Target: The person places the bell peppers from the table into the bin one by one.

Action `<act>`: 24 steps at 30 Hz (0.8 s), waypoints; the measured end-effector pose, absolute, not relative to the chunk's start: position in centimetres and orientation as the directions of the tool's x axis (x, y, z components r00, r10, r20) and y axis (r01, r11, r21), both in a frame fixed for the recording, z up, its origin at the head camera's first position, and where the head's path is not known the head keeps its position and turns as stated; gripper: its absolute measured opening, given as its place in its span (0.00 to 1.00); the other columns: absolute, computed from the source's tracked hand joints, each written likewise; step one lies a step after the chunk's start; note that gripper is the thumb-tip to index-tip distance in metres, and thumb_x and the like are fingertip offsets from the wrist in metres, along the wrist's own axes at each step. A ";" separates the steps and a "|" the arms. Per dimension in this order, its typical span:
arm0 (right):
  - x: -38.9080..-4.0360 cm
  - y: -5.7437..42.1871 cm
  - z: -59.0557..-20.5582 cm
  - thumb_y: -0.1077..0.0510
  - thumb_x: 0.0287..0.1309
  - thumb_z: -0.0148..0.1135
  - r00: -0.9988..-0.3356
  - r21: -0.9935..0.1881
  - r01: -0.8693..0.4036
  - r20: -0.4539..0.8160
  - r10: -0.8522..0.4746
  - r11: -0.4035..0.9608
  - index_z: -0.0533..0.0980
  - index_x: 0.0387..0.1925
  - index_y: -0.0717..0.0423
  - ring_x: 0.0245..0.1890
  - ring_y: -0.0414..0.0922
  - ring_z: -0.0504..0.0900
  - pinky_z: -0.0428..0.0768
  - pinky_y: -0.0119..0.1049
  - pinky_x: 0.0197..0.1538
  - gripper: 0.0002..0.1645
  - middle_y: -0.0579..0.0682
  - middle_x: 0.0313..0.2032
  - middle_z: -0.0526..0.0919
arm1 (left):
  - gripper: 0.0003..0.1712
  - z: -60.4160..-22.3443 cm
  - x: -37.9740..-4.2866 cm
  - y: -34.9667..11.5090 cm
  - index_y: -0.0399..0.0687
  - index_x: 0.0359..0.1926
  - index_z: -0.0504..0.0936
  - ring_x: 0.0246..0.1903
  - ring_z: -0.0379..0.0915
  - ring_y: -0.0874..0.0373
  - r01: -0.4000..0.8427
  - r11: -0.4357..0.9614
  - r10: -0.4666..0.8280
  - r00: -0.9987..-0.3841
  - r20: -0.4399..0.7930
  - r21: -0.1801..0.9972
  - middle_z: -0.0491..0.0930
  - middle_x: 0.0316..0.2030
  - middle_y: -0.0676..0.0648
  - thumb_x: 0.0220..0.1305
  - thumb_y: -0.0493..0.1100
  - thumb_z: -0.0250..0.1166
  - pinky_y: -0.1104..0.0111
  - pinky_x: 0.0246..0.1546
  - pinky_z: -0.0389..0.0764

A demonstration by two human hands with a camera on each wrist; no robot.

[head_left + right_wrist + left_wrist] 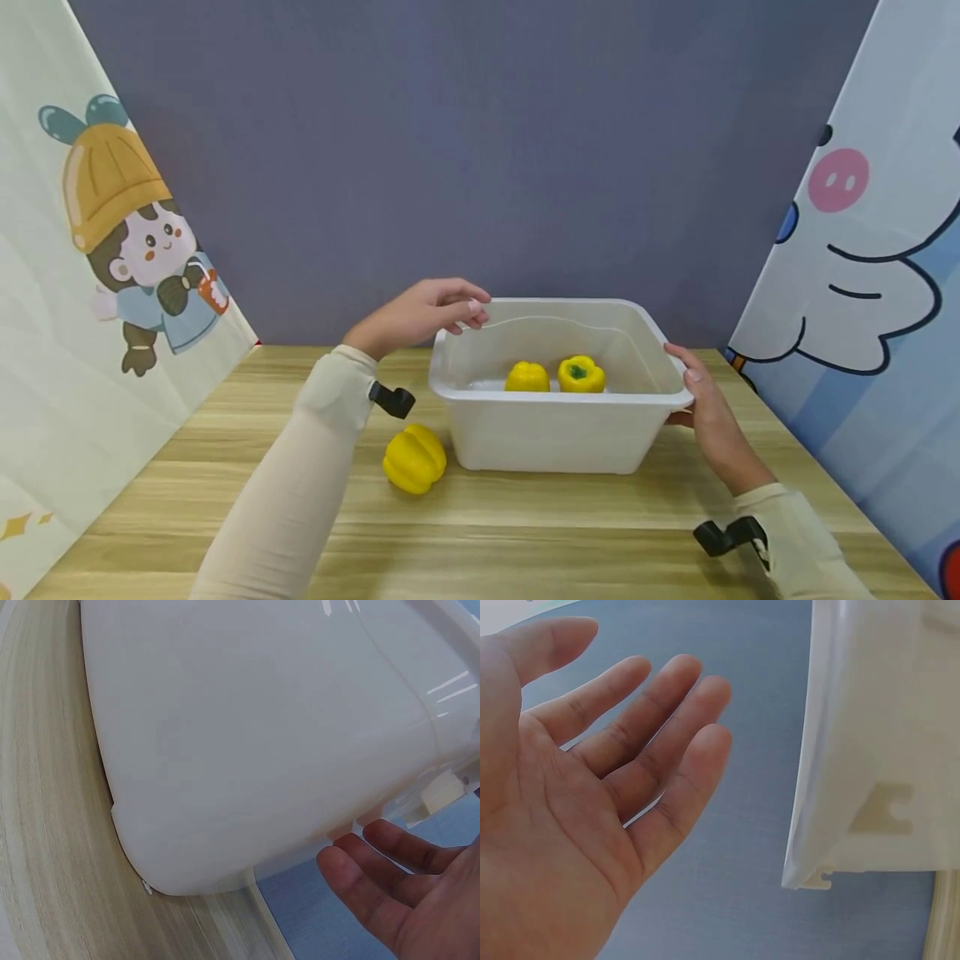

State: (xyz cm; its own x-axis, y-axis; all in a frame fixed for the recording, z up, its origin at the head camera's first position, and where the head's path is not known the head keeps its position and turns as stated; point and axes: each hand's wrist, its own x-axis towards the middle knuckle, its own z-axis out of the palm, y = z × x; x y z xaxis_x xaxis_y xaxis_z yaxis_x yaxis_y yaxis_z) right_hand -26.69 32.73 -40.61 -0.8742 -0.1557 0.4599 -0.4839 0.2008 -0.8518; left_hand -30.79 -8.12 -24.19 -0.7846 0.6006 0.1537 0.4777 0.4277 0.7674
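A white plastic bin stands on the table, with two yellow bell peppers inside: one pepper on the left, and another pepper showing its green stem. A third bell pepper lies on its side outside, left of the bin. My left hand hovers by the bin's back left corner and holds nothing; its fingers are spread and relaxed in the left wrist view. At the opposite end, my right hand grips the bin's right rim, its fingertips against the outer side under the rim.
The wood-grain table runs back to a grey-blue panel. Cartoon-printed panels stand on both sides, the left panel pale and the right panel blue and white. Small black devices are strapped to both wrists.
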 end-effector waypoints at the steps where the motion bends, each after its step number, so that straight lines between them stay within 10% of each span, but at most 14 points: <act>1: -26.7 32.7 -40.6 0.47 0.81 0.26 -0.874 -0.851 -0.484 0.460 -0.157 0.202 0.53 0.77 0.48 0.44 0.39 0.77 0.81 0.38 0.38 0.30 0.49 0.56 0.69 | 0.19 -24.3 -30.7 -8.2 0.46 0.61 0.77 0.50 0.79 0.53 0.479 0.432 0.597 -0.787 0.156 0.764 0.83 0.50 0.47 0.77 0.48 0.56 0.54 0.53 0.79; 24: -26.6 32.8 -40.6 0.46 0.81 0.25 -0.878 -0.855 -0.475 0.447 -0.171 0.208 0.50 0.78 0.50 0.44 0.39 0.77 0.81 0.39 0.40 0.32 0.53 0.56 0.68 | 0.19 -25.7 -29.0 -10.5 0.47 0.62 0.77 0.51 0.79 0.51 0.460 0.444 0.561 -0.812 0.161 0.769 0.83 0.49 0.47 0.77 0.47 0.56 0.55 0.53 0.79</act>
